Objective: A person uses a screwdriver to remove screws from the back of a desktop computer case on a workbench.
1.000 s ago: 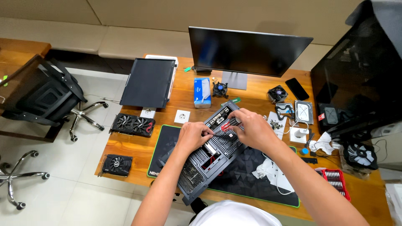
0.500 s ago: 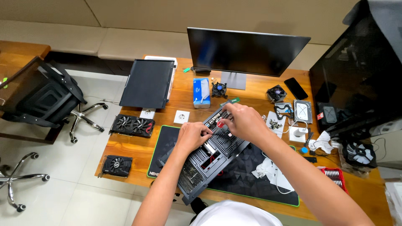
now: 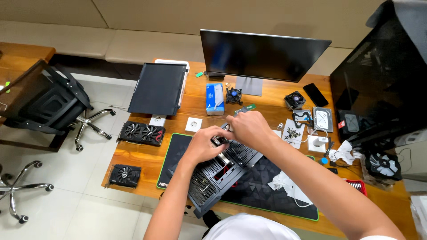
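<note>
Since the earlier frame, your right hand [image 3: 251,129] has shifted left, meeting your left hand [image 3: 205,144] over the computer case [image 3: 218,171]. Both appear pinched on a small dark part [image 3: 219,141], though its edges are hidden. Case lies on the black desk mat [image 3: 267,186], wooden desk [image 3: 147,155]. At 12 o'clock: blue-and-white box [image 3: 215,98], monitor [image 3: 262,55].
</note>
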